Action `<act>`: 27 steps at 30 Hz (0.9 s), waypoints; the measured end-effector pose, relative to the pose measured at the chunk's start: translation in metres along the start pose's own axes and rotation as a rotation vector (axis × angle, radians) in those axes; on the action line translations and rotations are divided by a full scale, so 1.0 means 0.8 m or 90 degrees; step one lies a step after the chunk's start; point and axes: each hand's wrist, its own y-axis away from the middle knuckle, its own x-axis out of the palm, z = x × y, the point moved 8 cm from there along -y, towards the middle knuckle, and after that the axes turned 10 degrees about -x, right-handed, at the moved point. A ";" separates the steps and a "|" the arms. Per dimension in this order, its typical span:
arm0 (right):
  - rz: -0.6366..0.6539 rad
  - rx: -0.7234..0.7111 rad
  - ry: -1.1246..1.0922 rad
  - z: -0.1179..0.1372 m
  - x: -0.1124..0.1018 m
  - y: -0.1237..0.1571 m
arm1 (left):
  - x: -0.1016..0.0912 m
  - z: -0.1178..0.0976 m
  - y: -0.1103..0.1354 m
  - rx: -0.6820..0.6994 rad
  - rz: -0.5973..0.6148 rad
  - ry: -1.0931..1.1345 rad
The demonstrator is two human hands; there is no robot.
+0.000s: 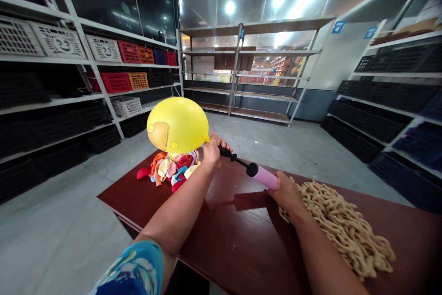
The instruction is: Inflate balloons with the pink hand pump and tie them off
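L hand [211, 150] was clamped at the neck of the yellow balloon [177, 124], w/ the black end [226, 151] of the hand pump [252, 169] sticking out of the same fist; fingers hid the joint, so couldn't tell how far the neck sat on it. R hand [286, 191] was wrapped round the pump's pink barrel [265, 178], at its near end. Pump long axis ran diag: black end up-left & away from wearer, pink end down-right & closer in. Thin rod [242, 163] showed btwn black end and barrel. Pump was held above the table [238, 240], clear of the dark red top. Balloon was inflated, long axis approx horiz across view, round end L, neck R twd pump; orange print on its L side. Pile of limp balloons [176, 173], mixed colours, lay on table just below it in view. Heap of tan strands [340, 221] lay on table at R, beside R forearm. Bkgd: shelving [207, 89] at back, crates [116, 82] racked L.
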 end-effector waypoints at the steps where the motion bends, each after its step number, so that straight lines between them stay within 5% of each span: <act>1: -0.008 0.000 -0.008 0.000 0.000 0.000 | 0.005 -0.006 -0.003 -0.002 0.001 -0.005; 7: -0.032 -0.016 -0.080 0.035 -0.001 0.000 | 0.033 -0.023 0.001 0.024 -0.007 -0.046; 13: -0.029 0.009 -0.135 0.059 -0.007 0.001 | 0.053 0.013 0.011 -0.026 0.046 -0.088; 19: -0.047 0.005 -0.125 0.032 -0.007 0.002 | 0.037 0.028 -0.005 -0.058 0.008 -0.055; 27: -0.039 0.040 -0.072 -0.016 0.001 0.000 | 0.020 -0.009 -0.017 -0.022 -0.012 -0.014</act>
